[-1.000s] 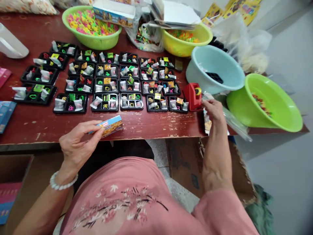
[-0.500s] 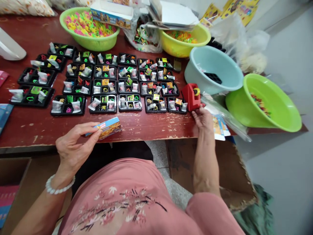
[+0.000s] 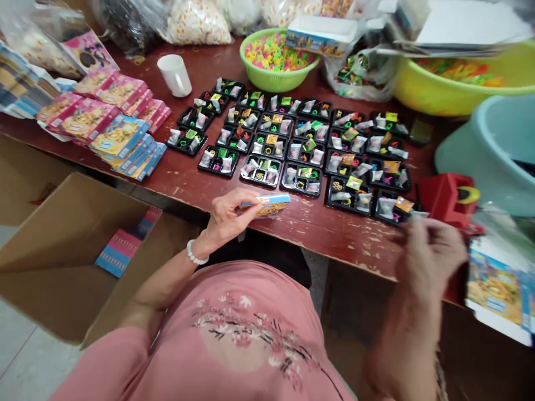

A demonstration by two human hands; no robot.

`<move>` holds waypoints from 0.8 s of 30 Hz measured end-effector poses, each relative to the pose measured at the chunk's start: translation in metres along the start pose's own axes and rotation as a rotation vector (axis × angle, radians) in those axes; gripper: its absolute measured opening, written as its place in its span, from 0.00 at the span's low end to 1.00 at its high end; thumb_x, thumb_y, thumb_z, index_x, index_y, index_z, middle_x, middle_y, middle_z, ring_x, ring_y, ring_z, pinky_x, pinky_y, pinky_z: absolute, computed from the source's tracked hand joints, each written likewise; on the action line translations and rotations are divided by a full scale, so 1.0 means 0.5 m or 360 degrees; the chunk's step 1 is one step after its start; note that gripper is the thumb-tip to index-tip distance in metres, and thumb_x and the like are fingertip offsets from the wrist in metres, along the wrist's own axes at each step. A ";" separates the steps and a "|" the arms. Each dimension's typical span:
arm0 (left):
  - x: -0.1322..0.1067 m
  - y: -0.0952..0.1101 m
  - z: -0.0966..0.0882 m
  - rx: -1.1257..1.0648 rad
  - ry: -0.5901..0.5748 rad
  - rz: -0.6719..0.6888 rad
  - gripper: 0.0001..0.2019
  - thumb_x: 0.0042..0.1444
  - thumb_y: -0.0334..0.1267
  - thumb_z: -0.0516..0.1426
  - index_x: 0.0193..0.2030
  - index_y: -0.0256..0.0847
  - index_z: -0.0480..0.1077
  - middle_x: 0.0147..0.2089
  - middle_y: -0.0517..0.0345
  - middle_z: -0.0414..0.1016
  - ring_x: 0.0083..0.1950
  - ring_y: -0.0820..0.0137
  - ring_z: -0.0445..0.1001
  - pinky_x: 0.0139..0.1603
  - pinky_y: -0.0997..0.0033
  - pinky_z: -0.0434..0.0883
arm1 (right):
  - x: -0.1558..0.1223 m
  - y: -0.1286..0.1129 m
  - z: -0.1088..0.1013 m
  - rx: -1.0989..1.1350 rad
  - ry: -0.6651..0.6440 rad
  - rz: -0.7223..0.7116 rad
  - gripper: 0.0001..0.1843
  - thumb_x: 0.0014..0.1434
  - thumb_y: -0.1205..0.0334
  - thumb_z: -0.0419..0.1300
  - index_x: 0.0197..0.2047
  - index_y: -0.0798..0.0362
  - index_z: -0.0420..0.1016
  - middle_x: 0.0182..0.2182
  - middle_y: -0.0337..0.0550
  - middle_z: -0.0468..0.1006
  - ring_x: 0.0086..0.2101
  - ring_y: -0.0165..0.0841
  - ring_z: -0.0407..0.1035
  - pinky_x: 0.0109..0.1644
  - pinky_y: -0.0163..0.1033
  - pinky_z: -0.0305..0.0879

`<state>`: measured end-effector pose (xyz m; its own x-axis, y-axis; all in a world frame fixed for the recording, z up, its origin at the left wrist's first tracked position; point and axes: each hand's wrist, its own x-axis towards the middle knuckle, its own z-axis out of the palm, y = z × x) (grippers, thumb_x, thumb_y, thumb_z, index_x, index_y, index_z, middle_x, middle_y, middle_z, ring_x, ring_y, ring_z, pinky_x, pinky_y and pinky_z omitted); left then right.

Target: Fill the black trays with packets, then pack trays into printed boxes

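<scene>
My left hand (image 3: 234, 217) pinches a small blue and yellow printed cardboard box (image 3: 271, 205) by its left end, just above the table's front edge. My right hand (image 3: 430, 245), smeared by motion, is in front of the red tape dispenser (image 3: 447, 197), left of its front end. Its thumb and fingers are drawn together; what they hold, if anything, is too blurred to make out. Behind both hands stand rows of black compartment trays (image 3: 301, 178) filled with wrapped packets and small coloured pieces.
Stacked pink and blue boxes (image 3: 119, 136) and a white mug (image 3: 174, 75) are at the left. Farther back are a green basket (image 3: 278, 82), a yellow basin (image 3: 443, 100) and a light blue basin (image 3: 468, 145). Flat printed cartons (image 3: 495, 284) overhang the right edge. An open carton (image 3: 45, 267) sits below.
The view has swung left, bringing the stacked boxes and mug into sight. My right hand has come away from the tape dispenser's front. My left hand still holds the box.
</scene>
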<state>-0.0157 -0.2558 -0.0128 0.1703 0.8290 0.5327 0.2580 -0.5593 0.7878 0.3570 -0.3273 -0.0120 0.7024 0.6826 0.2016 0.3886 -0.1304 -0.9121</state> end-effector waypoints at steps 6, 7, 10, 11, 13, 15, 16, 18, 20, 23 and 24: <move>-0.004 0.024 0.014 0.0203 -0.0026 0.0003 0.05 0.63 0.34 0.65 0.45 0.42 0.79 0.44 0.54 0.87 0.42 0.69 0.85 0.43 0.73 0.80 | -0.205 -0.183 0.216 0.0586 -0.0966 -0.0212 0.13 0.64 0.49 0.68 0.47 0.45 0.78 0.35 0.39 0.79 0.33 0.33 0.73 0.39 0.42 0.71; -0.005 0.026 0.016 0.0242 -0.0020 0.0026 0.06 0.63 0.34 0.65 0.46 0.42 0.79 0.43 0.55 0.87 0.40 0.70 0.85 0.41 0.75 0.80 | -0.220 -0.191 0.235 0.0622 -0.1042 -0.0197 0.16 0.65 0.49 0.68 0.52 0.44 0.76 0.33 0.37 0.79 0.32 0.33 0.73 0.38 0.41 0.71; -0.010 0.026 0.020 0.0318 0.0017 0.0114 0.07 0.65 0.37 0.64 0.49 0.43 0.77 0.44 0.55 0.87 0.41 0.70 0.86 0.43 0.75 0.80 | -0.238 -0.186 0.261 0.0601 -0.1052 -0.0118 0.24 0.64 0.49 0.70 0.59 0.44 0.70 0.31 0.34 0.79 0.30 0.32 0.73 0.35 0.40 0.70; -0.012 0.023 0.021 0.0342 0.0019 0.0142 0.07 0.66 0.37 0.63 0.50 0.43 0.77 0.45 0.55 0.87 0.42 0.69 0.86 0.45 0.74 0.81 | -0.239 -0.181 0.263 0.0580 -0.1008 -0.0090 0.24 0.63 0.49 0.70 0.59 0.44 0.70 0.32 0.35 0.79 0.30 0.32 0.74 0.35 0.40 0.70; -0.018 0.015 0.021 0.0386 0.0010 0.0231 0.09 0.67 0.38 0.63 0.52 0.44 0.77 0.47 0.54 0.87 0.45 0.67 0.87 0.49 0.71 0.81 | -0.240 -0.173 0.266 0.0580 -0.0934 -0.0028 0.23 0.63 0.48 0.70 0.56 0.45 0.69 0.33 0.36 0.81 0.31 0.32 0.76 0.35 0.40 0.72; -0.023 0.007 0.021 0.0436 -0.0021 0.0362 0.10 0.68 0.37 0.61 0.55 0.45 0.78 0.49 0.53 0.88 0.49 0.66 0.87 0.52 0.69 0.81 | -0.241 -0.169 0.267 0.0620 -0.0917 0.0030 0.23 0.61 0.49 0.71 0.53 0.45 0.69 0.33 0.36 0.81 0.31 0.32 0.76 0.36 0.39 0.72; -0.025 0.003 0.020 0.0477 -0.0042 0.0438 0.11 0.69 0.36 0.60 0.55 0.45 0.78 0.50 0.53 0.87 0.49 0.66 0.87 0.53 0.69 0.81 | -0.242 -0.168 0.267 0.0639 -0.0918 0.0050 0.22 0.61 0.49 0.71 0.52 0.45 0.69 0.33 0.36 0.81 0.31 0.32 0.76 0.36 0.38 0.72; -0.027 -0.001 0.018 0.0585 -0.0090 0.0582 0.12 0.70 0.34 0.58 0.56 0.47 0.79 0.50 0.53 0.87 0.48 0.66 0.86 0.50 0.68 0.81 | -0.243 -0.166 0.267 0.0657 -0.0912 0.0064 0.22 0.60 0.50 0.72 0.51 0.46 0.69 0.32 0.35 0.80 0.30 0.30 0.75 0.35 0.37 0.71; -0.028 0.000 0.017 0.0714 -0.0141 0.0669 0.14 0.71 0.32 0.56 0.56 0.50 0.80 0.50 0.53 0.87 0.44 0.67 0.86 0.45 0.68 0.80 | -0.244 -0.165 0.267 0.0652 -0.0910 0.0057 0.21 0.60 0.51 0.71 0.51 0.46 0.69 0.31 0.34 0.80 0.28 0.28 0.74 0.33 0.35 0.69; -0.024 0.011 0.016 0.0885 -0.0230 0.0657 0.17 0.72 0.33 0.53 0.61 0.49 0.78 0.50 0.51 0.86 0.40 0.67 0.85 0.42 0.68 0.79 | -0.244 -0.164 0.267 0.0627 -0.0914 0.0029 0.21 0.61 0.51 0.71 0.52 0.47 0.70 0.31 0.34 0.80 0.28 0.28 0.73 0.33 0.34 0.68; -0.022 0.015 0.016 0.0917 -0.0262 0.0619 0.18 0.73 0.33 0.52 0.63 0.47 0.77 0.51 0.50 0.86 0.40 0.67 0.84 0.42 0.67 0.79 | -0.243 -0.164 0.266 0.0602 -0.0910 0.0001 0.21 0.62 0.50 0.70 0.52 0.48 0.71 0.31 0.34 0.80 0.29 0.28 0.73 0.34 0.35 0.69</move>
<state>-0.0081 -0.2690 -0.0153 0.4820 0.5848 0.6524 0.6030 -0.7616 0.2372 0.1604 -0.3036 -0.0091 0.2370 0.9685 0.0761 0.0803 0.0585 -0.9951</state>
